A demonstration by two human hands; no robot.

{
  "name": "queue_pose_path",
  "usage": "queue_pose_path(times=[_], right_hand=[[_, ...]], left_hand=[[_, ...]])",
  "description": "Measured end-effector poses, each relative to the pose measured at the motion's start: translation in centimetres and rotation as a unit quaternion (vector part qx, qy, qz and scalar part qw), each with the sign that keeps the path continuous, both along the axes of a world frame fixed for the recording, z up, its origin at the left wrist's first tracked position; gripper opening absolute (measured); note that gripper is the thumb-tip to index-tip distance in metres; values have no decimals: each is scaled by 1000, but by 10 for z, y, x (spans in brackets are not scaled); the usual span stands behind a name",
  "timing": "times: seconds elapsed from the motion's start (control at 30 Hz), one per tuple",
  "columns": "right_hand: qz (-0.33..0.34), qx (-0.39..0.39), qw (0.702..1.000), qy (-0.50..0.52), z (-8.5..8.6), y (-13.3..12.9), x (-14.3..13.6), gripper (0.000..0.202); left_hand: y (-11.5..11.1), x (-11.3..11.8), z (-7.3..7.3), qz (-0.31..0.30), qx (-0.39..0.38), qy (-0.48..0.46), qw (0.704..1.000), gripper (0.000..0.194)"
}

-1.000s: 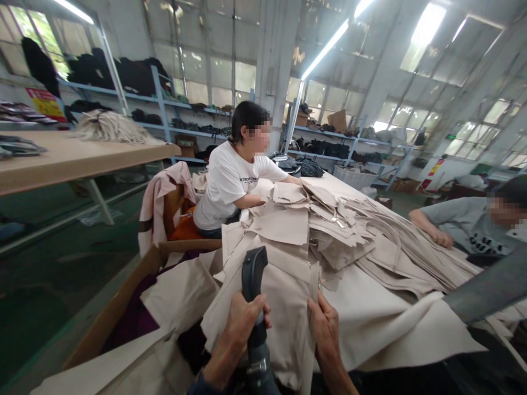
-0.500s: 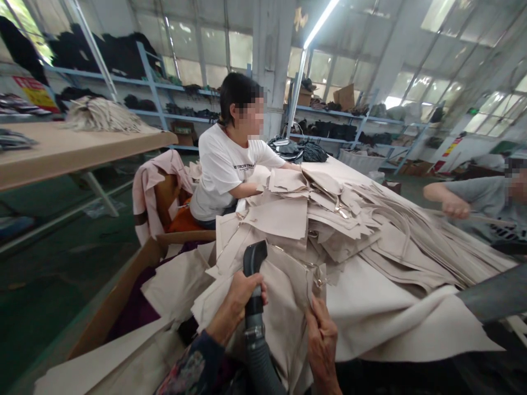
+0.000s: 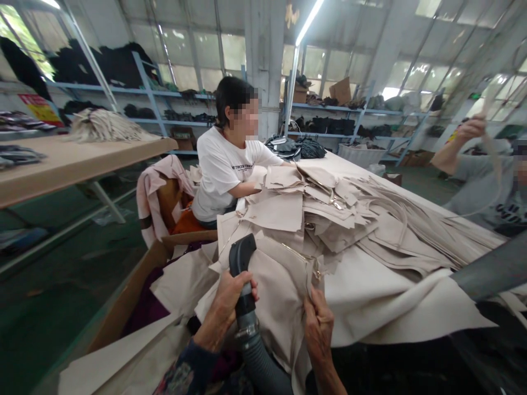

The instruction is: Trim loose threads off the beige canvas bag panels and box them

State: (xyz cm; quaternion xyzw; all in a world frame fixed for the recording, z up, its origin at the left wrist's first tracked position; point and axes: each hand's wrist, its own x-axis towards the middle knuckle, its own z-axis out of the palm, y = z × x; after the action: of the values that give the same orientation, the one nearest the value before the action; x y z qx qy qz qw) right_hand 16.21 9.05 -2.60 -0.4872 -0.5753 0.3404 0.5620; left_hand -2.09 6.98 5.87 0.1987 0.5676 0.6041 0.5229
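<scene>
My left hand (image 3: 231,296) is wrapped round the neck of a black vacuum nozzle (image 3: 242,257), from which a grey ribbed hose (image 3: 260,354) runs down toward my body. The nozzle head lies over the left part of a beige bag panel (image 3: 280,280) with a metal zipper along its top edge. On the panel's right edge, just below the zipper pull (image 3: 317,274), the fingers of my right hand (image 3: 318,318) are closed, pinching the material. Behind it, more beige panels (image 3: 275,211) with zippers are piled up.
A cardboard box (image 3: 123,299) with beige pieces stands at my left. Long beige strips (image 3: 424,219) cover the table's right side. A co-worker in a white shirt (image 3: 224,170) sits across the pile; another person's raised hand (image 3: 471,127) holds a strap. A grey pipe (image 3: 492,269) juts in from the right.
The nozzle and my left hand have shifted slightly left over the panel. My right hand keeps its pinch. At the far right, the other person's hand has risen with a strap.
</scene>
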Motion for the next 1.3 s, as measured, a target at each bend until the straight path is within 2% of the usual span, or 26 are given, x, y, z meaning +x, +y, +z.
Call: queue_pose_path(times=[0.13, 0.33, 0.43, 0.53, 0.67, 0.73, 0.87, 0.9, 0.93, 1.0, 1.07, 1.13, 1.2, 1.3], right_hand=[[17, 31, 999, -20, -3, -1, 0, 38], [28, 25, 998, -40, 2, -1, 5, 43], [31, 15, 998, -46, 7, -4, 13, 43], [39, 34, 994, -94, 10, -9, 19, 32], [-22, 97, 979, -178, 14, -16, 11, 34], [-34, 113, 974, -191, 19, -19, 0, 38], [57, 122, 977, -163, 30, -20, -14, 37], [60, 128, 978, -152, 32, -17, -13, 36], [40, 133, 980, -144, 32, -13, -10, 36], [-41, 126, 983, -128, 32, 0, 1, 40], [-91, 74, 989, -90, 32, 14, 14, 55], [-51, -13, 999, -13, 35, 27, 24, 58], [23, -83, 995, 59, 41, 34, 27, 40], [103, -123, 980, 115, 52, 33, 19, 16]], left_hand=[[12, 5, 1, -29, 6, -4, 1000, 14], [48, 3, -16, -27, -8, -19, 999, 11], [51, 1, -22, -23, -5, -16, 1000, 11], [51, -2, -24, -12, -3, -13, 1000, 11], [50, -6, -19, 2, -1, -6, 1000, 13], [44, -7, -15, 7, 2, 4, 1000, 14], [22, -5, -5, 4, 12, 32, 999, 15], [16, -4, -3, -2, 14, 39, 999, 16], [10, -3, -1, -10, 16, 45, 999, 17], [0, -1, 1, -28, 17, 50, 998, 18], [-8, 2, 2, -42, 15, 53, 998, 20], [-17, 6, 3, -50, 14, 62, 997, 22], [-29, 11, 6, -64, 15, 77, 995, 23], [-54, 19, 13, -104, 9, 107, 989, 28]])
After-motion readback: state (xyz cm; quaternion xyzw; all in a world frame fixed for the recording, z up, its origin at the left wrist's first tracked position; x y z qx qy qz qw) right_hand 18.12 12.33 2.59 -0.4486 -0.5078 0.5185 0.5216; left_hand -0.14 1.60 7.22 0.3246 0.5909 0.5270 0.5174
